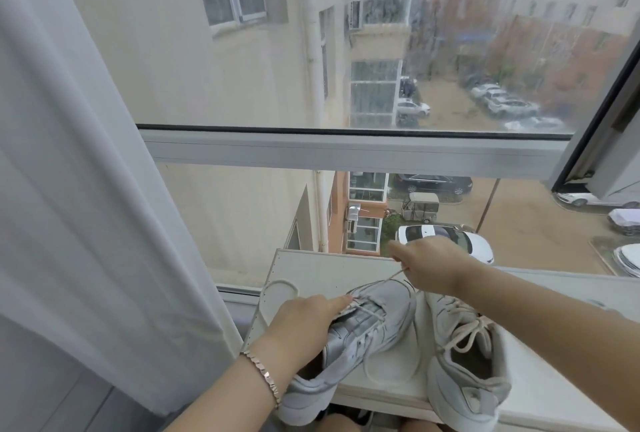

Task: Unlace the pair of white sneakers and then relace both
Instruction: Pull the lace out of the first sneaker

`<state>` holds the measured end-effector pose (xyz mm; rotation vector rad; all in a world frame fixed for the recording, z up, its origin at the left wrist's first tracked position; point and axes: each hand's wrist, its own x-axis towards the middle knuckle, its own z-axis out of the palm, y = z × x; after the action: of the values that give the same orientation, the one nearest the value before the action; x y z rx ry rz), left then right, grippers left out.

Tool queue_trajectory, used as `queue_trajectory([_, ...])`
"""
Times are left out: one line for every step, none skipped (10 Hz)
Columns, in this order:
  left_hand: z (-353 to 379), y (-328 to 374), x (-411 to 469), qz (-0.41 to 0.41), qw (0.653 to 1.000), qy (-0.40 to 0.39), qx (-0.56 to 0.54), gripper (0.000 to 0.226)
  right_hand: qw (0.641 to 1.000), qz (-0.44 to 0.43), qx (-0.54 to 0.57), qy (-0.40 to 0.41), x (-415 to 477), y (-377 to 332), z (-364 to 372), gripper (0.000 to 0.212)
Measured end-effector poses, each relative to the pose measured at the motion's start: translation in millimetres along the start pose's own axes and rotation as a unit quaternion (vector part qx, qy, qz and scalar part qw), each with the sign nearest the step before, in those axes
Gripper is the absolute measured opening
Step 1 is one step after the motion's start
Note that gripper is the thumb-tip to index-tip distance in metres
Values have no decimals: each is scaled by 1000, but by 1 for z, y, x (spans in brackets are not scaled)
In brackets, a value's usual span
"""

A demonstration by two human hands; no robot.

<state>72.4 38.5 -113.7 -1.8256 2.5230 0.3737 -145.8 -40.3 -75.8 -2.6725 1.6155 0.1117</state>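
Rain-streaked window [346, 51] rises beyond the white ledge [311, 269] under both shoes; my left hand [304, 321] lies flat on the near sneaker [363, 331], fingers pressed together along its eyelets. Just past those fingertips the lace [394, 274] runs taut to my raised right hand [433, 265], which pinches it. I judge I'm unlacing: next, draw that end free, while the laced second sneaker [464, 362] waits under my right wrist.

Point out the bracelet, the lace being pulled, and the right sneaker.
bracelet [264, 376]: head view, links on top of the wrist.
lace [394, 275]: head view, middle of the taut stretch.
right sneaker [446, 308]: head view, upper near the toe.
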Motion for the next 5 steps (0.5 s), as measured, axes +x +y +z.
queue_trajectory([0,2,0,-1,1000,4,-1,71,959,131,250,32,6,0,-6,11])
queue_trajectory([-2,-1,1,-13,1000,5,-7,67,663,317,666,-128,13,8,-15,9])
queue_trajectory([-4,-1,0,-21,1000,-5,-9,68,845,249,461,-108,7,11,-14,19])
queue_trajectory([-5,6,3,2,1000,-18,22,69,994,101,39,27,0,16,-13,19])
queue_trajectory([-6,4,3,11,997,2,81,65,994,53,-3,91,-2,11,-7,32])
